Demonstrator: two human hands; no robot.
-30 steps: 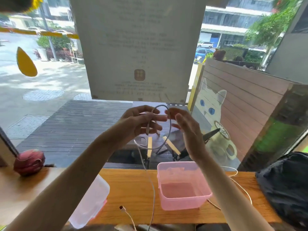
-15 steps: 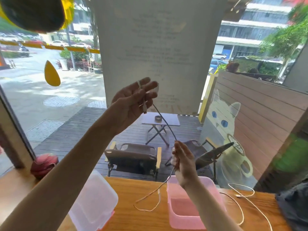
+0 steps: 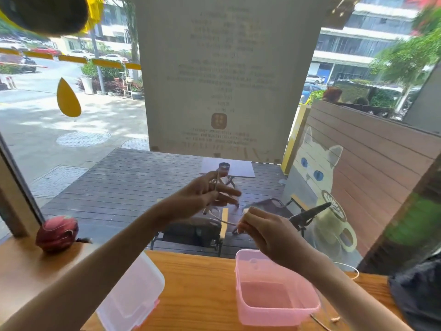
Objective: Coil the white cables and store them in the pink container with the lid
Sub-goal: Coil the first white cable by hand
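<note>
- Wooden counter (image 3: 202, 283) runs along a big window; a dark bag (image 3: 420, 295) sits at its right end, a red ball-like thing (image 3: 58, 232) at the left.
- Clear lid (image 3: 130, 295) lies tilted on the counter, left of the box, well apart from it. Not on yet.
- Pink container (image 3: 274, 309) stands open near the counter's front edge, right of centre. Looks empty inside, no cable in it.
- Left hand (image 3: 202, 194) is raised above the counter, thumb & forefinger pinching the white cable (image 3: 223, 220) w/ its end sticking up; other fingers stretched out fwd. A small loop seems to hang under it, blurred.
- Right hand (image 3: 265, 230) is lower, above the container's back edge, fingers curled in a pinch on the same cable, a short run between the 2 hands.
- Second white cable (image 3: 350, 268) lies on the counter behind the right forearm, mostly hidden; another bit shows by the container's front right corner.
- Risks, as I judge: coil barely started, so a loose left pinch could let the loops spring open. The free tail can't be seen; if it trails over the counter edge it could snag, or drag the light container. Lid's tilt near the edge means an elbow bump might knock it off.
</note>
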